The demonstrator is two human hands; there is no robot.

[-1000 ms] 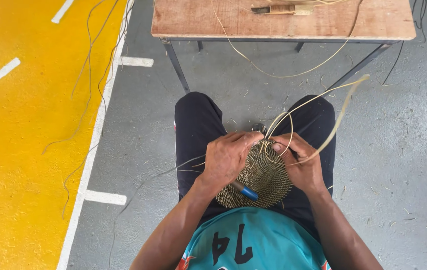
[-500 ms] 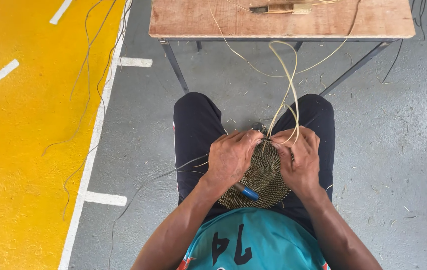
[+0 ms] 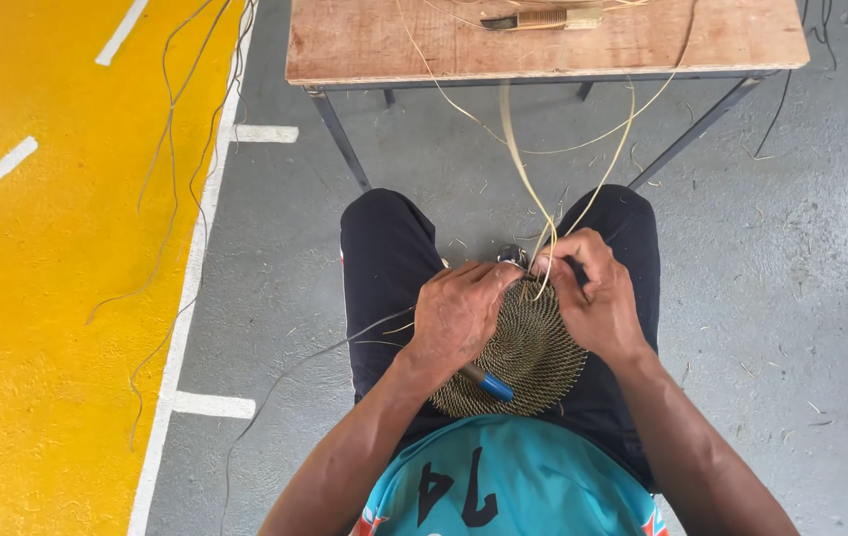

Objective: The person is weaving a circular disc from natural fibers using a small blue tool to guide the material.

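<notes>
A round woven disc (image 3: pixel 528 359) of tan fibre rests on my lap. My left hand (image 3: pixel 458 313) grips its left rim and also holds a blue-handled tool (image 3: pixel 488 382) whose handle sticks out below the palm. At the disc's top edge my right hand (image 3: pixel 594 298) pinches pale fibre strands (image 3: pixel 528 184). The strands rise from my fingers toward the wooden table (image 3: pixel 364 45) ahead.
A brush-like tool (image 3: pixel 533 18) lies on the table top. The table's metal legs (image 3: pixel 339 134) stand just beyond my knees. Loose thin fibres (image 3: pixel 171 149) trail over the yellow floor area with white lines at left. Grey concrete with small scraps lies at right.
The loose strands swung from the right to upright, toward the table. My right hand shifted slightly along the disc's top edge. The left hand kept its grip.
</notes>
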